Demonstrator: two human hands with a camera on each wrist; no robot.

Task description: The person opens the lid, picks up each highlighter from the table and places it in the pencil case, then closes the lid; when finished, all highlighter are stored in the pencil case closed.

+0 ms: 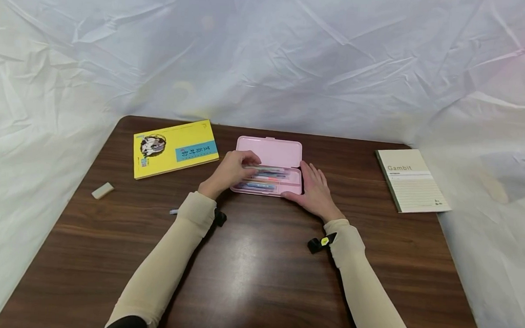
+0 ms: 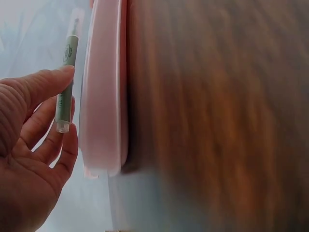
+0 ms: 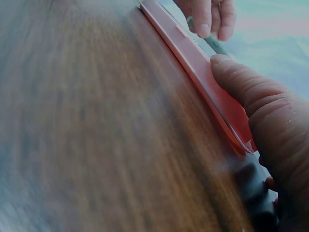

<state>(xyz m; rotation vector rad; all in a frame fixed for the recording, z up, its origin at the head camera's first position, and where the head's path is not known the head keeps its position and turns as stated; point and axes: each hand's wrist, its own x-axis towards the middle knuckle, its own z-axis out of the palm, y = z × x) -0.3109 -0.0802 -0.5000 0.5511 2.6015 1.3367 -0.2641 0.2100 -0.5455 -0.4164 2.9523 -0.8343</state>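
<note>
A pink pencil case (image 1: 275,152) lies with its lid up on the table, several pens (image 1: 257,186) inside its lower half. Above its left part, my left hand (image 1: 228,173) pinches a green pen (image 2: 64,104) between thumb and fingers; the pen has a clear cap. At the right end of the case is my right hand (image 1: 316,194), its fingers extended along the side. Its thumb (image 3: 236,79) touches the front edge of the case in the right wrist view.
A yellow book (image 1: 171,135) lies back left, with a white eraser (image 1: 102,191) before it. A small pale-ended object (image 1: 174,212) shows partly beside the left sleeve. A Gambit notebook (image 1: 413,183) lies at the right edge. White sheeting hangs behind the table (image 1: 257,281).
</note>
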